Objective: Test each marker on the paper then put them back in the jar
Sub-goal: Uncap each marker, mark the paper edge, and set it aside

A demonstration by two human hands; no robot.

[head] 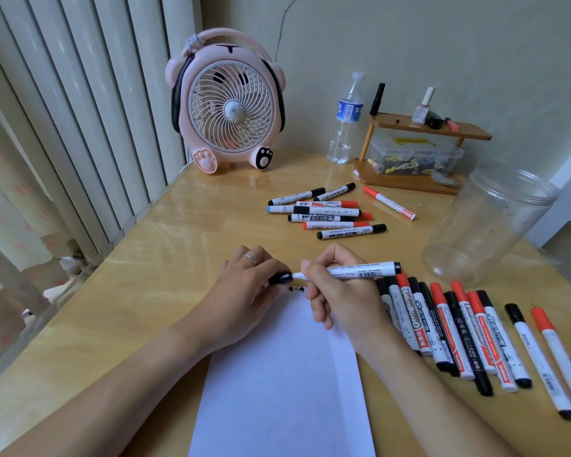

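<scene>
My right hand [338,291] grips a white marker [360,270] with a black end, held level above the top of the white paper [284,374]. My left hand [244,291] pinches its black cap [280,278] right at the marker's tip. Small black scribbles [296,288] mark the paper's top edge. A row of several red and black markers [468,334] lies to the right of the paper. Another cluster of several markers [327,211] lies farther back. The clear plastic jar [488,222] stands with nothing in it at the right.
A pink fan [226,103] stands at the back of the wooden table [145,275]. A water bottle [345,120] and a small wooden shelf [412,153] holding a clear box and nail polish bottles stand behind the markers. A radiator runs along the left.
</scene>
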